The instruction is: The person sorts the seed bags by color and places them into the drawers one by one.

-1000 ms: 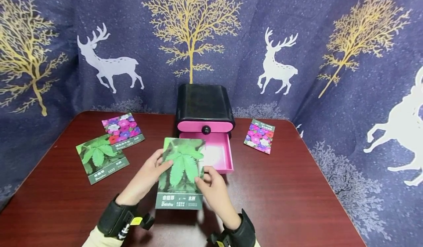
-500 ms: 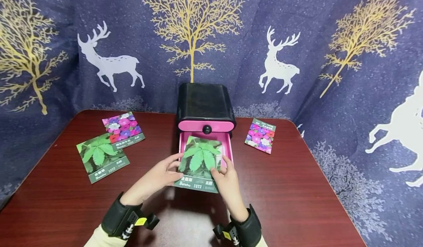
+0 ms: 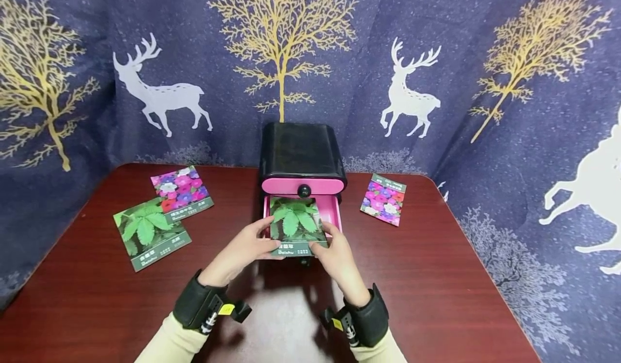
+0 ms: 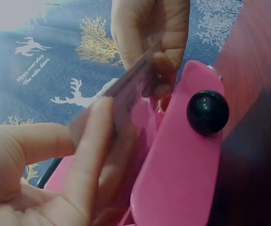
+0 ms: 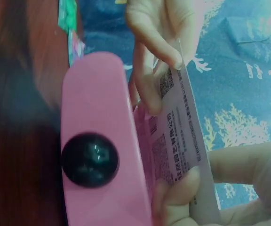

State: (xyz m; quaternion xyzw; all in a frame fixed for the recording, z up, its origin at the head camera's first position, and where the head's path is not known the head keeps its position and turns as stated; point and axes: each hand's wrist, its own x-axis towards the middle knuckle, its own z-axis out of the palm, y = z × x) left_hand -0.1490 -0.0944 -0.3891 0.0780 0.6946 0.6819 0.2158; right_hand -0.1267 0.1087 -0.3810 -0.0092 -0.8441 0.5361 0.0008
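A green-leaf seed packet [image 3: 297,224] is held face up by both hands, its far part over the pulled-out pink drawer [image 3: 332,212]. My left hand [image 3: 246,247] pinches its near left side, thumb on top and fingers beneath. On the near right side, my right hand [image 3: 337,256] grips it the same way. Both wrist views show the packet tilted just behind the drawer's front panel [image 4: 180,165], which has a round black knob [image 5: 90,160]. Printed text and codes cover the packet's back [image 5: 175,127]. Its lowest part is hidden behind the panel and fingers.
The black mini drawer cabinet [image 3: 302,150] stands at the table's back, its upper pink drawer [image 3: 278,185] pushed in. At left, a flower packet [image 3: 181,187] overlaps another green-leaf packet [image 3: 147,231]. One more flower packet [image 3: 382,200] lies right. A deer-print cloth [image 3: 339,39] hangs behind.
Both hands have carried the green-leaf packet forward and right, from in front of the drawer to over it, and tipped it flatter. The other packets and the cabinet stay put.
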